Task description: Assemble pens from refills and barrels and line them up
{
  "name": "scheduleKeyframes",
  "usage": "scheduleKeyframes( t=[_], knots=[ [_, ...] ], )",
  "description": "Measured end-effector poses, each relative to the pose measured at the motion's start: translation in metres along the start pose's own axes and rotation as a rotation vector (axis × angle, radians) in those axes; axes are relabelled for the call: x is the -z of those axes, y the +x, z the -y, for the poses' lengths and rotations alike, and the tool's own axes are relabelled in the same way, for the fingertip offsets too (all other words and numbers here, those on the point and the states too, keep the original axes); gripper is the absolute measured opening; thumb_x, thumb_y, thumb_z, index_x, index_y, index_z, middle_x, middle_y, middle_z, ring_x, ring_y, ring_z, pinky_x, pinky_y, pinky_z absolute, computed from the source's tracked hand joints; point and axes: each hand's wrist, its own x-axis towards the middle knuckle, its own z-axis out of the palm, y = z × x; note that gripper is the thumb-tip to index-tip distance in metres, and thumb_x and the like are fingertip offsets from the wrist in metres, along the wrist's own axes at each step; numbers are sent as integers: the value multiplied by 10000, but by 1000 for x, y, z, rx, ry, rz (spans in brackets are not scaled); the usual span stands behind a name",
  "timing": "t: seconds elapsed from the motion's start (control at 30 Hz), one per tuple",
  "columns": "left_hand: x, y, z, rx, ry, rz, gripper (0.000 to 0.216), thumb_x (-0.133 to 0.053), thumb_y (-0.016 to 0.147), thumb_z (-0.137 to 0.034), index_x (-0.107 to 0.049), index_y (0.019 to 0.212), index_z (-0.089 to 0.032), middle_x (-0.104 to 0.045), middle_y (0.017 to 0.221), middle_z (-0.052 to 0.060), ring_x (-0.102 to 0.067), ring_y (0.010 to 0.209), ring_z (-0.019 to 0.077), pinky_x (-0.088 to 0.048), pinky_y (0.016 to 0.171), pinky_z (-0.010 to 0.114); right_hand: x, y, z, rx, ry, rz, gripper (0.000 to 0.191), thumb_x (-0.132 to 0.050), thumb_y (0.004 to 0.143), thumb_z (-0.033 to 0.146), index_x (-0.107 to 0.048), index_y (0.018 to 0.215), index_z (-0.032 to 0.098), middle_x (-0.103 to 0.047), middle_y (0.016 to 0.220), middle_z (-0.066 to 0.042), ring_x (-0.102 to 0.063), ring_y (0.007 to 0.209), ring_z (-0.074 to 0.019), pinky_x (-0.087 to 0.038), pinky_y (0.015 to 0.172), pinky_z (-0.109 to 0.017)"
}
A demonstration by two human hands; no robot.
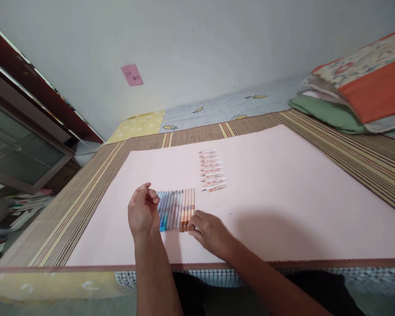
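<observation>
A tight row of several pens [177,210], blue, grey and orange, lies side by side on a pale pink sheet [283,197]. My left hand [142,210] rests at the row's left edge, its fingers curled in against the blue pens. My right hand [209,231] sits at the row's lower right, fingertips pinched on the near end of the orange pens. Farther back lies a second column of several white and pink pens [212,169], stacked crosswise and untouched.
The pink sheet lies on a striped woven mat [358,149] over a bed. Folded quilts and a pillow [358,87] are piled at the back right. A dark wooden cabinet with glass [23,145] stands at left, with a pink note [132,74] on the wall.
</observation>
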Motion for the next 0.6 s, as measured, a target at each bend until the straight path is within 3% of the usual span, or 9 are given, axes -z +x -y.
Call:
scheduleKeyframes(
  t=[0.2, 0.33, 0.47, 0.53, 0.6],
  knots=[
    [17, -10, -22, -59, 44, 11, 265, -790, 670, -307, -662, 832, -142, -538, 546, -45, -449, 498, 72, -332, 481, 187, -3, -3, -4, 17, 93, -37, 159, -719, 847, 188, -599, 950, 201, -640, 971, -46, -617, 877, -202, -465, 752, -309],
    [40, -30, -47, -89, 144, 49, 257, -786, 711, -335, -669, 837, -144, -528, 536, -36, -436, 493, 84, -332, 486, 199, 5, -15, -1, -72, 287, -108, 219, -694, 840, 178, -600, 1035, 212, -632, 1012, -39, -605, 784, -160, -486, 745, -304],
    [75, -75, -63, -34, 354, 87, 278, -777, 757, -419, -653, 717, -174, -505, 553, -27, -430, 532, 97, -362, 525, 201, 37, -51, 8, -141, 410, -94, 103, -600, 887, 209, -622, 986, 218, -653, 916, -29, -617, 785, -167, -487, 736, -302],
    [99, -107, -57, 51, 560, 158, 407, -755, 766, -499, -578, 573, -188, -497, 526, -7, -449, 536, 127, -385, 536, 232, 60, -79, 13, -184, 398, -57, 65, -600, 882, 249, -629, 933, 220, -651, 811, -13, -607, 714, -171, -473, 685, -302],
    [126, -143, -39, 172, 716, 235, 473, -707, 765, -607, -585, 553, -203, -468, 462, -6, -434, 497, 147, -379, 525, 256, 81, -111, 12, -226, 346, -58, 85, -575, 897, 292, -631, 883, 230, -647, 757, -9, -601, 687, -182, -463, 659, -310]
  ],
)
